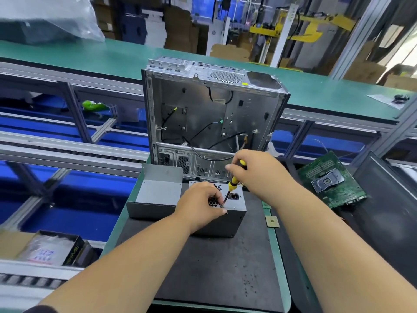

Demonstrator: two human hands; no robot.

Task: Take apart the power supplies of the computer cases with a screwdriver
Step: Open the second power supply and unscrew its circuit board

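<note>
Head view: the power supply (222, 213), a grey metal box, sits at the centre of the dark mat (214, 267) that covers the green-edged table (279, 256). The left hand (198, 205) lies curled over the box's top face, fingers closed against the perforated fan grille and gripping the box. The right hand (255, 172), at 1 o'clock from the left hand, is wrapped around the yellow-and-black handle of the screwdriver (232, 185); the shaft slants down toward 7 o'clock and its tip meets the top face of the box just beside the left fingers. A black power socket shows on that face, right of the shaft.

At 9 o'clock from the box, touching or just beside it, stands a bent grey metal cover (155, 197). At 12 o'clock an open computer case (212, 116) stands upright, loose black cables hanging inside. At 3 o'clock, well apart, a green circuit board (331, 179) lies tilted. A small square chip (272, 221) rests near the mat's right edge.
</note>
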